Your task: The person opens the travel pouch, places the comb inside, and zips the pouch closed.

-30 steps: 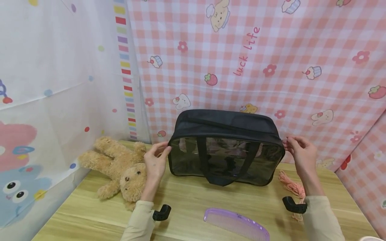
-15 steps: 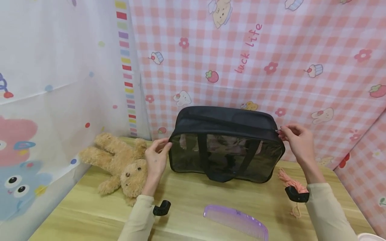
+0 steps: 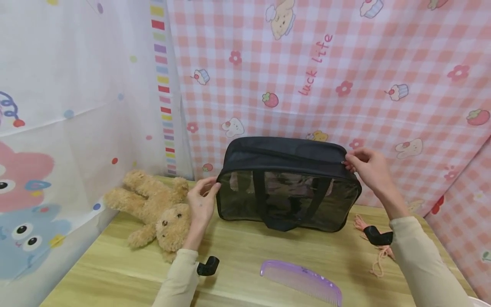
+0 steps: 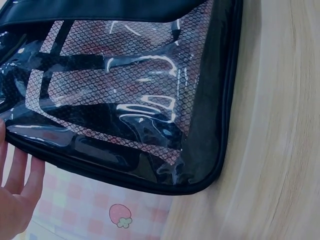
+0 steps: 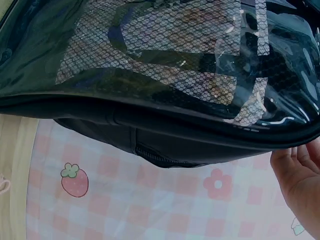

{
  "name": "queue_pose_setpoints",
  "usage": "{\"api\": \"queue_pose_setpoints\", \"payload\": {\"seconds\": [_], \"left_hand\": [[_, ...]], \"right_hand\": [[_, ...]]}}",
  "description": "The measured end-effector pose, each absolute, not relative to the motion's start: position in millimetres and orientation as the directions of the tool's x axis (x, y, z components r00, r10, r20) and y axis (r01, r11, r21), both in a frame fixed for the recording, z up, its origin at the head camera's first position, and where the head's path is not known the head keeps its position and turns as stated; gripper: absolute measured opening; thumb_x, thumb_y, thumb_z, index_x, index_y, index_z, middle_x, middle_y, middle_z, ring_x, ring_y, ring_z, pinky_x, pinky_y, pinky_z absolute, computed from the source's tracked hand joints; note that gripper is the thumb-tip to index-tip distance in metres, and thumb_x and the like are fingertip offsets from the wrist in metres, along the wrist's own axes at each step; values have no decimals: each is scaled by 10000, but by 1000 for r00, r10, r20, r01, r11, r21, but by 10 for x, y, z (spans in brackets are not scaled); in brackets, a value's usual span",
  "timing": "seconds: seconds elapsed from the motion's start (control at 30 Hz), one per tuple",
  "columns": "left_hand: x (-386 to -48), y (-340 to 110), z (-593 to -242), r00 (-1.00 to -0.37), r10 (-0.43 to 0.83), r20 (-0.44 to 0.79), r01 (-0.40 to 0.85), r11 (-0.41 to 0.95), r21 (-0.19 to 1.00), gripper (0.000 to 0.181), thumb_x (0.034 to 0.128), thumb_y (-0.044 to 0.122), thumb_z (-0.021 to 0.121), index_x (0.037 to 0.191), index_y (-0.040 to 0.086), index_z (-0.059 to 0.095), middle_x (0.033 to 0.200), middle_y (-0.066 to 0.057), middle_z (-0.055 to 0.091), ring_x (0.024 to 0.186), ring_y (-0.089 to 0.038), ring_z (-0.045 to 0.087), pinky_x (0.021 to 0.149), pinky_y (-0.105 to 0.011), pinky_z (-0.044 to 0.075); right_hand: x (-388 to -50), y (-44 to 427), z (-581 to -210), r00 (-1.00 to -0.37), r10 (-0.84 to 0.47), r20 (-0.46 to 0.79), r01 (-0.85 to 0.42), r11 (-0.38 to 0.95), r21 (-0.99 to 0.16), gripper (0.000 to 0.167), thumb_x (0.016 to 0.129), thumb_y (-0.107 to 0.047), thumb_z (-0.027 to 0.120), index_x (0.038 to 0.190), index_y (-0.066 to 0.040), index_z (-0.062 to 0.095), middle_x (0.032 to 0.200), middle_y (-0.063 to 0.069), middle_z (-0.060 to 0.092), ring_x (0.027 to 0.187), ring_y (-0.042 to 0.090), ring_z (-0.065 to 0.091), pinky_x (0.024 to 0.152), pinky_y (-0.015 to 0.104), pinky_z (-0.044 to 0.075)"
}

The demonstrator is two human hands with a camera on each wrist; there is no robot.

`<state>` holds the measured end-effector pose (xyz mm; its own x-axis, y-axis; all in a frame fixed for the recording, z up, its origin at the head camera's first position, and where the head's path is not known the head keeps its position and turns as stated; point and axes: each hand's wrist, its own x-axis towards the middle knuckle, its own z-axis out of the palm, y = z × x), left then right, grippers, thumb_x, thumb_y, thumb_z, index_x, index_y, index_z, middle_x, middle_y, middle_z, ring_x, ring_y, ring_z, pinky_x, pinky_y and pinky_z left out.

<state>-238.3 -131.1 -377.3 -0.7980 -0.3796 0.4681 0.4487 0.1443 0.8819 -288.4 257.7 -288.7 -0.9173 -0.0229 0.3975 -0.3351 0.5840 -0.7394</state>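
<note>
A black bag [image 3: 291,200] with see-through dark sides and a black strap handle stands upright on the table, its front facing me. My left hand [image 3: 202,200] holds the bag's upper left corner, thumb at the front edge; in the left wrist view its fingers [image 4: 34,180] lie against the black piping. At the top right of the bag, my right hand [image 3: 368,168] pinches a small zipper pull [image 3: 343,162]. The right wrist view shows the zipper teeth [image 5: 160,156] at that end, while the right fingertips are partly hidden behind the rim.
A tan teddy bear [image 3: 153,209] lies left of my left forearm. In front of the bag is a purple comb [image 3: 301,279]. Pink yarn [image 3: 379,251] lies at the right, partly behind the wrist camera. A gingham cloth [image 3: 326,76] hangs behind the bag.
My right hand has moved up and to the left along the bag's top with the zipper pull, from the right end. The left hand keeps its hold on the left corner.
</note>
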Motion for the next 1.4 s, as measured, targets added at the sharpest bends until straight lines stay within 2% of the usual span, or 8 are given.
{"api": "queue_pose_setpoints", "payload": {"seconds": [0.13,0.37,0.53,0.63,0.73,0.87,1.13,1.4], "left_hand": [[-2384,-1315,-3791,-792,-397,464,451,134,883,167,859,3,684,1013,-60,700,956,-213,655,889,-328,640,817,-447,501],[-2389,-1301,-3776,-784,-389,485,466,148,872,168,859,7,685,1010,-66,699,953,-225,651,893,-350,640,812,-466,500],[-2403,-1306,-3750,-795,-380,472,448,156,880,175,862,19,687,1018,-58,700,957,-210,654,908,-316,643,776,-340,514],[-2518,-1341,-3858,-798,-373,473,452,147,880,181,861,63,701,1022,-18,712,959,-162,661,902,-261,649,734,-238,507],[-2623,-1374,-3978,-793,-373,481,463,143,874,182,855,86,713,1015,-1,716,946,-122,664,876,-218,651,724,-201,505],[-2647,-1398,-4039,-785,-381,488,469,149,871,168,845,77,722,999,9,723,929,-108,666,849,-201,654,723,-215,512],[-2636,-1413,-4047,-786,-391,479,462,144,875,163,839,77,728,993,22,728,928,-100,668,848,-191,654,754,-244,516],[-2624,-1406,-4035,-789,-366,494,475,147,867,204,843,85,727,1027,-3,716,969,-165,666,895,-292,650,740,-249,512]], "right_hand": [[-2887,2518,-2861,-925,-35,378,-325,589,-740,334,970,-237,558,1103,66,604,905,153,662,705,79,624,620,209,514],[-2908,2435,-2756,-906,-70,417,-357,654,-667,263,960,-207,569,1012,40,644,874,161,660,654,67,618,577,202,502],[-2928,2372,-2660,-901,-120,417,-387,655,-649,239,955,-171,568,1006,51,640,872,183,665,645,82,620,561,207,500],[-2950,2322,-2593,-903,-136,407,-390,656,-646,232,951,-160,570,1000,57,638,857,178,668,640,94,622,559,208,499],[-2955,2243,-2519,-911,-155,382,-378,682,-626,229,951,-177,568,1000,33,644,855,153,676,661,131,629,572,216,497],[-2936,2099,-2441,-908,-209,362,-395,712,-581,209,948,-176,574,993,13,651,853,142,682,691,195,639,585,218,494],[-3024,1778,-2328,-879,-302,368,-466,704,-535,143,921,-113,602,954,16,655,814,125,683,651,204,644,561,239,494],[-3079,1531,-2288,-873,-342,347,-483,704,-520,145,916,-119,607,937,14,661,803,112,678,639,197,643,561,268,509]]}}
